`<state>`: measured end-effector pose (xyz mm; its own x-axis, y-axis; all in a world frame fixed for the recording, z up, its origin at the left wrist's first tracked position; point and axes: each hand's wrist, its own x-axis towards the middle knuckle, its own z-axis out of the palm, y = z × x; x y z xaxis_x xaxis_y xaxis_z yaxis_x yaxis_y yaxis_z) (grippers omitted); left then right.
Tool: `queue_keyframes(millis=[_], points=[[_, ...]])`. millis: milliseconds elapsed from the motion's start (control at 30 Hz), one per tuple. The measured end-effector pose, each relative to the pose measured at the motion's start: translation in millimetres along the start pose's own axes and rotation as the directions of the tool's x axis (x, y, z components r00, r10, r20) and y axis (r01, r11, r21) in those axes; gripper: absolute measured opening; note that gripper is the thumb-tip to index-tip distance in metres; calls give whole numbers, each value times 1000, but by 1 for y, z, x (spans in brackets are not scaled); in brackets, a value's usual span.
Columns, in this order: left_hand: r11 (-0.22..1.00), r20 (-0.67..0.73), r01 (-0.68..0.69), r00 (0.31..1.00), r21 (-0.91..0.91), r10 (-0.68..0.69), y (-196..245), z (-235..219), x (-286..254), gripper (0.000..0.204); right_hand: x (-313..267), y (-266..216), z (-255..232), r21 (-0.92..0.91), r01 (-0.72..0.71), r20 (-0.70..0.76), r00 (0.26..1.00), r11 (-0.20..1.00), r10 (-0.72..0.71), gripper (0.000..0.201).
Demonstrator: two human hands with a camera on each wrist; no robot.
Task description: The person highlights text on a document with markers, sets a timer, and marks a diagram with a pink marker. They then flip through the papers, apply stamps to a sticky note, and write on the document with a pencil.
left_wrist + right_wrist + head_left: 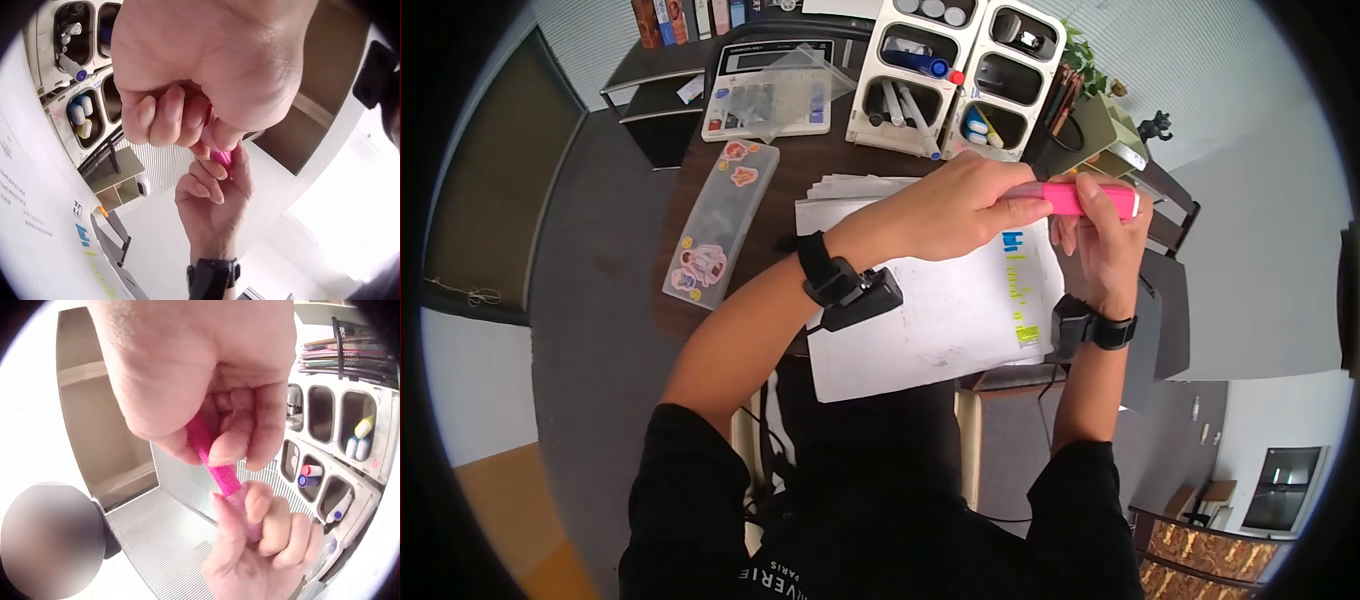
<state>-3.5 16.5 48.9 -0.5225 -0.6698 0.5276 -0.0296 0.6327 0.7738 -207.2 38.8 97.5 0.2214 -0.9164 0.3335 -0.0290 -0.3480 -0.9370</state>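
Note:
Both hands hold a pink highlighter sideways above a stack of papers. My left hand has its fingers curled round the paler, see-through end. At the solid pink body, my right hand pinches with thumb and fingers; the white-tipped end sticks out beyond the thumb. The right wrist view shows the pink barrel running from one hand into the other. On the top sheet stand blue lettering and a column of yellow-green writing.
A translucent pencil case with stickers lies left of the papers. Behind are a calculator under a clear plastic sheet and a white organizer with pens. A pencil holder and a green box stand at the back right.

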Motion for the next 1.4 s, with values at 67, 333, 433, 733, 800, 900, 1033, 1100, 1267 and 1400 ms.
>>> queue_keyframes(millis=[67,333,433,733,800,900,1033,1100,1267,1400], points=[[982,58,91,995,-163,-83,2,4,-2,42,-9,1,3,37,-36,-81,996,999,39,25],[721,401,413,893,-556,-202,-11,-24,-19,33,-25,15,-65,220,237,-609,791,946,-57,28],[663,203,303,953,-685,-226,-25,-21,-14,34,-42,2,-44,69,250,-684,717,966,-137,29],[798,166,362,932,-483,-322,-42,-13,-20,36,-86,66,55,337,-122,-541,786,933,298,36],[795,156,351,936,-495,-316,-44,-15,-18,37,-86,74,54,325,-155,-492,814,933,307,33],[777,127,322,945,-542,-303,-45,-13,-18,38,-82,69,49,317,-213,-411,848,924,336,29],[783,109,336,938,-524,-330,-45,-11,-20,39,-78,66,44,286,-263,-337,873,921,354,27],[775,98,349,930,-526,-353,-50,-10,-20,39,-76,65,43,201,-282,-319,887,938,335,25],[775,60,347,926,-529,-374,-52,-10,-19,40,-75,73,46,182,-279,-279,905,943,321,26],[781,58,343,928,-522,-369,-53,-9,-21,40,-85,81,51,145,-129,-332,928,981,171,27]])
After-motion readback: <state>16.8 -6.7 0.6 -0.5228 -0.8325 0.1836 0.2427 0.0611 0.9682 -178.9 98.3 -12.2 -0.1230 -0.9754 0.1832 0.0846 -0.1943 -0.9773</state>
